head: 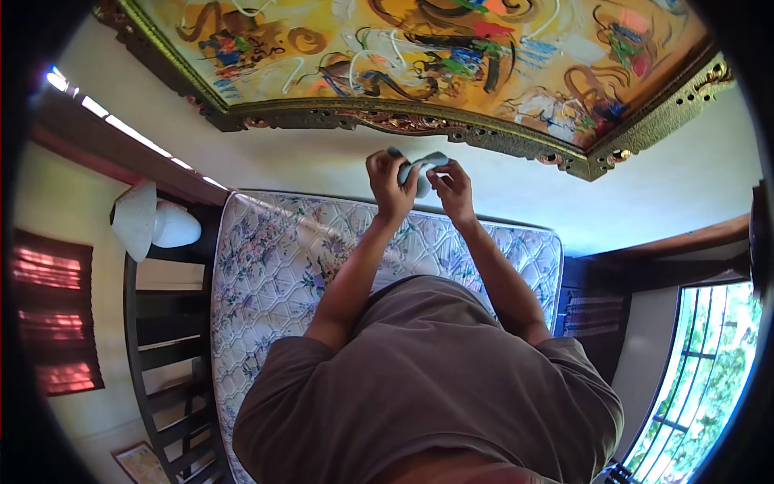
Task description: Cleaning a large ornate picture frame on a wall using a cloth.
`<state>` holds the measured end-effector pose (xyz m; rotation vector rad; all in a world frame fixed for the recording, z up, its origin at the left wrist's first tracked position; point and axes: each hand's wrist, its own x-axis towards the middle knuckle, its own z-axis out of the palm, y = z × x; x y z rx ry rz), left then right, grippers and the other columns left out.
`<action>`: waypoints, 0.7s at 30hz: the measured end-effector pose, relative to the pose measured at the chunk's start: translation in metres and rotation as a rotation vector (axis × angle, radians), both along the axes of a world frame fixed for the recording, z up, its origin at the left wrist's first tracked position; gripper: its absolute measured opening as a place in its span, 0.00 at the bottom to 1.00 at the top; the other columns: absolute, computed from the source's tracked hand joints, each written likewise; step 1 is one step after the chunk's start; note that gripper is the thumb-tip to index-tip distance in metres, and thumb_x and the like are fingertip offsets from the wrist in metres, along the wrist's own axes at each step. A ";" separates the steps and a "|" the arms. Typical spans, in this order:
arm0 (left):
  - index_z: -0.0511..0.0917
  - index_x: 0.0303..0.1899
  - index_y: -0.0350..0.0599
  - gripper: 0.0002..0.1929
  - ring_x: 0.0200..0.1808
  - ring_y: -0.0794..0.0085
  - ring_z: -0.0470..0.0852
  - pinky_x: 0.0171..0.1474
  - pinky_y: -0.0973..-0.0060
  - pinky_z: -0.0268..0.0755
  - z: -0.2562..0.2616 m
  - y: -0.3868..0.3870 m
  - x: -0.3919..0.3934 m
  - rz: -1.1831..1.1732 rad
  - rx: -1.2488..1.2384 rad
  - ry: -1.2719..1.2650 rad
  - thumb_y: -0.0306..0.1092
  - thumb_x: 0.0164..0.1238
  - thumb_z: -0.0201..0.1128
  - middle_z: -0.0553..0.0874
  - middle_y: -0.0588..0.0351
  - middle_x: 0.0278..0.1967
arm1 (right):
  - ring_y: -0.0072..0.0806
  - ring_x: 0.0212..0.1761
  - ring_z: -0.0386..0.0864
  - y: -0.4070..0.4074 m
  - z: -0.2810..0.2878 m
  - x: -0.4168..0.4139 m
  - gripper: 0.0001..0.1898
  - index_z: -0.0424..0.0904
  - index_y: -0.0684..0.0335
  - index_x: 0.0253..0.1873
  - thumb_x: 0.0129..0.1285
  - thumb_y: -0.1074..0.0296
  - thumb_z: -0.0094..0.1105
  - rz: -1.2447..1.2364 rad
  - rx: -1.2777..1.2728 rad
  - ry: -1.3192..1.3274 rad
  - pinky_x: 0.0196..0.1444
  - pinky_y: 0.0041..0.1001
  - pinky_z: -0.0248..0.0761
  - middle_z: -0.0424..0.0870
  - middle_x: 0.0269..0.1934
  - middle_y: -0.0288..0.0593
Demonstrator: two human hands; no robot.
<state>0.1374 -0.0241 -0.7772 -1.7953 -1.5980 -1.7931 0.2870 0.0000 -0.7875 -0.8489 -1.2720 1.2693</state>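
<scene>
Both my hands are raised in front of me over the far side of a bare quilted mattress (272, 260) with a floral print. Between them is a small grey-green cloth (430, 160), folded or bunched, part of which hangs down. My left hand (390, 184) grips it, with a darker bit showing above the fingers. My right hand (452, 184) pinches the cloth's other end between thumb and fingers. What kind of cloth item it is, I cannot tell.
A large abstract painting in an ornate gilded frame (399, 118) hangs on the wall beyond my hands. At the left are a white lamp (175, 224) and a dark slatted wooden headboard or rail (169, 357). Dark wooden furniture (595, 290) and a barred window (695, 375) are at the right.
</scene>
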 end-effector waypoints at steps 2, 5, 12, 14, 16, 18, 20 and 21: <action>0.83 0.39 0.43 0.13 0.56 0.47 0.76 0.61 0.54 0.67 -0.001 -0.023 0.006 0.024 -0.062 0.053 0.34 0.59 0.80 0.76 0.45 0.54 | 0.14 0.31 0.77 -0.012 -0.017 0.015 0.08 0.80 0.68 0.44 0.71 0.72 0.71 -0.048 -0.068 -0.083 0.32 0.21 0.69 0.83 0.33 0.33; 0.82 0.34 0.45 0.14 0.58 0.47 0.76 0.63 0.54 0.64 0.017 -0.044 0.011 -0.048 -0.124 0.349 0.40 0.59 0.79 0.78 0.48 0.56 | 0.10 0.26 0.68 -0.025 -0.043 0.045 0.08 0.83 0.67 0.37 0.71 0.73 0.71 -0.146 -0.115 -0.161 0.26 0.21 0.61 0.75 0.24 0.27; 0.78 0.29 0.41 0.16 0.34 0.47 0.84 0.46 0.55 0.71 0.015 -0.034 0.067 -0.388 -0.466 0.227 0.41 0.72 0.70 0.84 0.46 0.27 | 0.19 0.35 0.80 -0.057 -0.018 0.065 0.26 0.65 0.61 0.74 0.77 0.67 0.64 -0.382 -0.275 0.099 0.33 0.20 0.70 0.84 0.39 0.40; 0.76 0.29 0.38 0.19 0.27 0.38 0.82 0.30 0.52 0.70 0.018 -0.024 0.080 -0.464 -0.474 0.110 0.43 0.75 0.68 0.81 0.39 0.23 | 0.23 0.48 0.80 -0.071 -0.013 0.062 0.32 0.55 0.59 0.80 0.79 0.67 0.59 -0.377 -0.143 0.189 0.47 0.23 0.73 0.84 0.51 0.45; 0.80 0.32 0.39 0.19 0.31 0.40 0.86 0.34 0.53 0.74 0.040 -0.019 0.093 -0.502 -0.653 0.094 0.45 0.79 0.63 0.85 0.39 0.27 | 0.33 0.64 0.77 -0.077 -0.025 0.071 0.35 0.55 0.59 0.82 0.78 0.59 0.60 -0.350 0.048 0.028 0.61 0.33 0.72 0.78 0.64 0.51; 0.83 0.38 0.39 0.23 0.36 0.40 0.87 0.39 0.54 0.77 0.045 -0.006 0.097 -0.596 -0.680 0.014 0.51 0.83 0.55 0.87 0.38 0.31 | 0.40 0.74 0.71 -0.083 -0.027 0.069 0.42 0.52 0.58 0.84 0.73 0.53 0.64 -0.243 0.095 0.060 0.70 0.42 0.68 0.69 0.75 0.54; 0.82 0.49 0.34 0.33 0.41 0.63 0.86 0.48 0.64 0.77 0.054 0.003 0.093 -0.807 -0.998 0.009 0.60 0.88 0.41 0.87 0.46 0.37 | 0.40 0.73 0.72 -0.084 -0.017 0.067 0.50 0.51 0.60 0.84 0.67 0.47 0.72 -0.253 0.015 0.134 0.71 0.42 0.69 0.69 0.75 0.54; 0.82 0.55 0.31 0.37 0.46 0.64 0.85 0.53 0.65 0.77 0.065 0.003 0.096 -0.887 -1.106 -0.025 0.62 0.88 0.39 0.87 0.46 0.42 | 0.39 0.72 0.73 -0.080 -0.010 0.069 0.53 0.52 0.61 0.84 0.65 0.45 0.75 -0.263 0.010 0.184 0.71 0.41 0.69 0.69 0.75 0.54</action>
